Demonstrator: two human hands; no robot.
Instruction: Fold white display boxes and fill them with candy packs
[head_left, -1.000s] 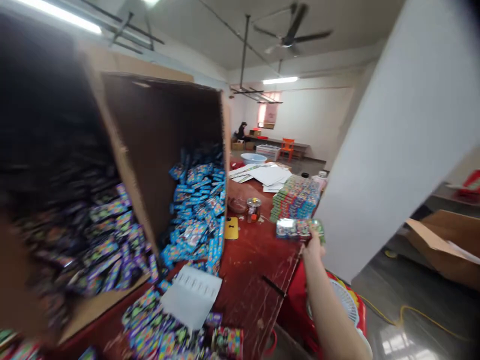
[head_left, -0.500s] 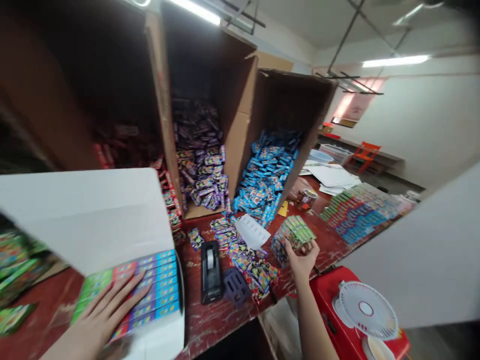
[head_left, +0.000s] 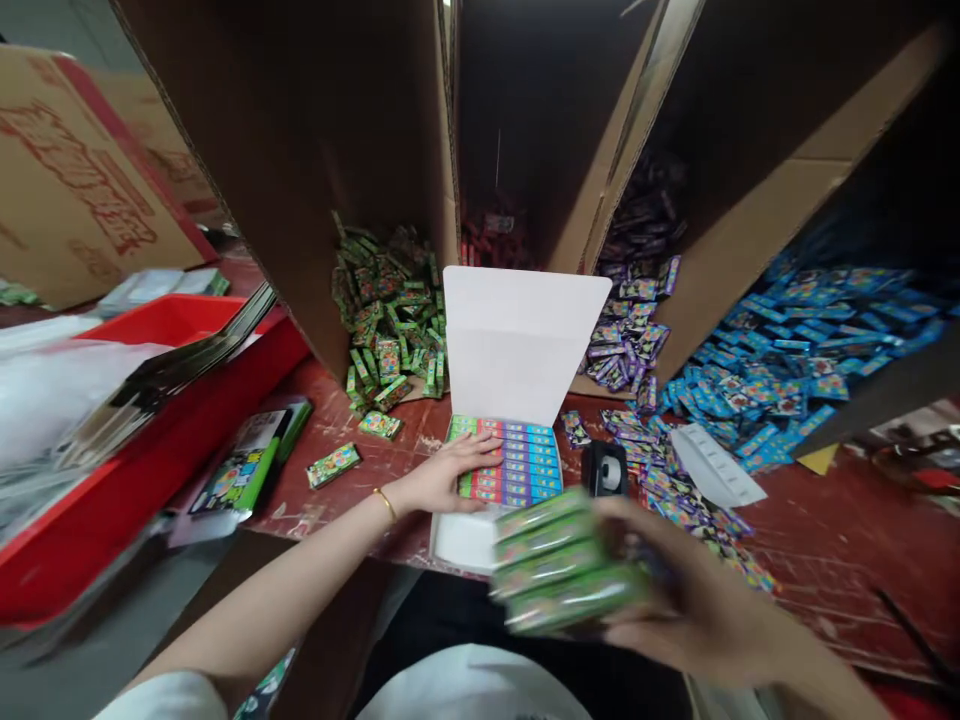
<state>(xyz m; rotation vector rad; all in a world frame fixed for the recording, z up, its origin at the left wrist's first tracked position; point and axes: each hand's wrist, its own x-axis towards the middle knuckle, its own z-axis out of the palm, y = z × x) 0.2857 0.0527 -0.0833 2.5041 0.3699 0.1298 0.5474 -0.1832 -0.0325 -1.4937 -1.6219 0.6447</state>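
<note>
My left hand [head_left: 450, 470] lies flat on rows of small green, red, purple and blue packs [head_left: 531, 462] inside a white cardboard box. The box's lid [head_left: 525, 345] stands raised at the back. Blurred by motion, my right hand [head_left: 690, 590] grips a block of small green-wrapped packs [head_left: 562, 565] in front of the box, to its right. The underside of this block is hidden. Just behind it stands a black tape dispenser [head_left: 604, 468], partly covered by my right hand.
Tall cartons hold loose green packs [head_left: 394, 310], purple packs [head_left: 630, 330] and blue packs [head_left: 795, 340]; red ones sit deep in shadow. A white card strip [head_left: 716, 465] lies among scattered packs at right. At left is a red bin [head_left: 247, 400] with bags and cards.
My view has swung left. My right hand has lifted the block of packs from the table's right side and brought it over in front of the box. My left hand stays on the box's packs.
</note>
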